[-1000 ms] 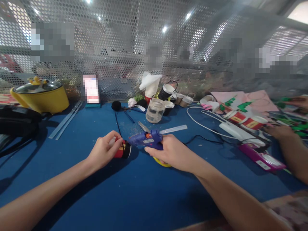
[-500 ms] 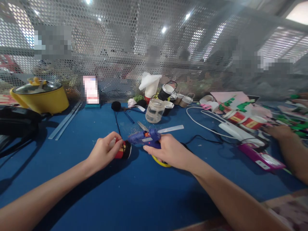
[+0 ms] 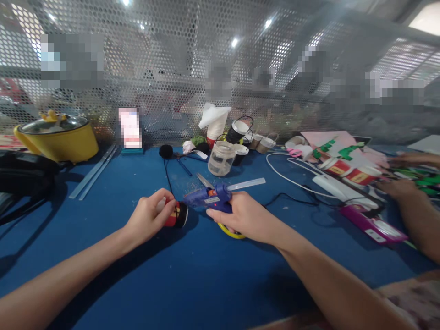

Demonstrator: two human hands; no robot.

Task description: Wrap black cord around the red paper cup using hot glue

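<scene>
Left hand [image 3: 148,219] grips small red-and-black paper cup [image 3: 176,215] on its side; right hand [image 3: 244,216] clenches blue plastic glue gun [image 3: 208,198], nozzle just beside cup.

Blue table [image 3: 213,279]; perforated metal screen [image 3: 172,68] behind; bright ceiling lights [image 3: 235,42] showing through.

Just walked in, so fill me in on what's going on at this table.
A person sits at a blue table. Their left hand holds a small red and black cup on its side, and their right hand grips a blue glue gun with its nozzle pointed at the cup. Scissors and a clear jar lie just behind. At the right, another person's hands rest among paper scraps.
</scene>
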